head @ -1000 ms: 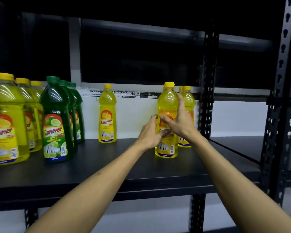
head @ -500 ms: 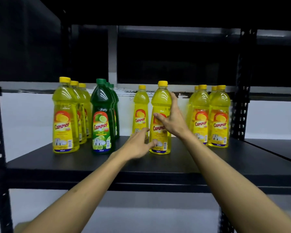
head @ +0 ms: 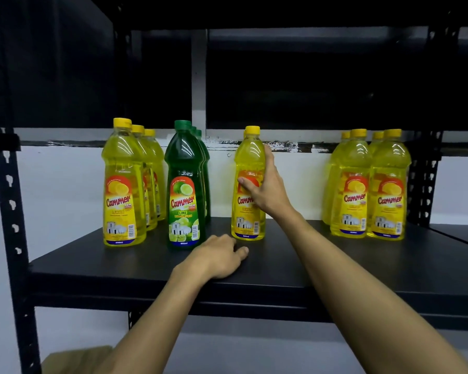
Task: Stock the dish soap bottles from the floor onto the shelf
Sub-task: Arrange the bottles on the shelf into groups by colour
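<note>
Hands point(head: 265, 193): one gripping, one resting

We face a black metal rack point(head: 8, 211) with punched uprights — its dark board point(head: 335, 268) spans from the left post to the right post point(head: 423, 190). Behind it we see a white wall point(head: 57, 184) topped by a scuffed, chipped black band point(head: 268, 144). Above, everything falls into shadow. At the lower left corner sits something tan — cardboard point(head: 73, 360), perhaps.
</note>
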Available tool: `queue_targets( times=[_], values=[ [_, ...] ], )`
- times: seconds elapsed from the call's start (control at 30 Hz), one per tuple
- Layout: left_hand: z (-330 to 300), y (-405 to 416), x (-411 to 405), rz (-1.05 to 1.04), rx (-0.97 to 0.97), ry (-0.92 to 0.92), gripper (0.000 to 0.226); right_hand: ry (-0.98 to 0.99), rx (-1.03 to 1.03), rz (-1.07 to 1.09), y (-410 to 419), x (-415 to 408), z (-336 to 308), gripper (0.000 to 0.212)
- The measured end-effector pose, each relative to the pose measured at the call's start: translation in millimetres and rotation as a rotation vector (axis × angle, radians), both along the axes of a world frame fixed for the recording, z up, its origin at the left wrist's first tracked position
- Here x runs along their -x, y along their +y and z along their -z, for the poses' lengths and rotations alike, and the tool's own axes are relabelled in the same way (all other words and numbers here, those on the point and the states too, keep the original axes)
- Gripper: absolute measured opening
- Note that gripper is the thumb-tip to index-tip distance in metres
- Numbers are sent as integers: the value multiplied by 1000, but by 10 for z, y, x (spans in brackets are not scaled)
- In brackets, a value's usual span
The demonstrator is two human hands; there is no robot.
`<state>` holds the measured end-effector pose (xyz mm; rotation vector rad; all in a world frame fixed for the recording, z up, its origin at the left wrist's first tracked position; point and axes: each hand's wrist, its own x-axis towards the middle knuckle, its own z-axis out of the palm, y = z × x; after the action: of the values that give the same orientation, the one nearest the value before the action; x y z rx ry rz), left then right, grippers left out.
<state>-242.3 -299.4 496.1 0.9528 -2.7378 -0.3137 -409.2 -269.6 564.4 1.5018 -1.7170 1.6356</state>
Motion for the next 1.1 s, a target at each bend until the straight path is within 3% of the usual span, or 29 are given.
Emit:
queue_targets(
  times=[1.1],
  values=[
    [-5, 63, -25, -28, 17, 33, 53, -9, -50, -96, -108, 2, 30, 96]
  ],
)
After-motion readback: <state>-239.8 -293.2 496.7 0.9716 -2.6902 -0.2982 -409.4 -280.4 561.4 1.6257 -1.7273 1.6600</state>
